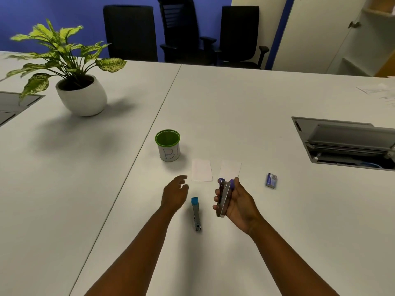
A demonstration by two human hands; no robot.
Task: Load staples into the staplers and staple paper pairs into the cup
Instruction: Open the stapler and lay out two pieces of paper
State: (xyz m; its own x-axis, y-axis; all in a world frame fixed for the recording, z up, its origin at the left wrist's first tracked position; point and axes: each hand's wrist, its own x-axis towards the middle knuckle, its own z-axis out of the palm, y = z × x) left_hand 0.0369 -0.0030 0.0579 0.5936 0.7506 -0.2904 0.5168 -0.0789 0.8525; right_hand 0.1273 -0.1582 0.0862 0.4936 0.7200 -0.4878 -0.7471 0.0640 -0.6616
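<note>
purple stapler point(224, 197) clamped in right hand point(237, 201), long axis pointing away; staple box point(271, 180) lies right of it; left hand point(174, 194) hovers, fingers apart.

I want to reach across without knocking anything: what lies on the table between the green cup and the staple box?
In the head view, two white paper slips lie side by side between the green cup and the staple box; otherwise bare table.

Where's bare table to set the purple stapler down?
Free: right of the right hand, before the staple box; also left of the left hand. Crowded: between the hands by the blue stapler, and the paper slips below the cup.
</note>
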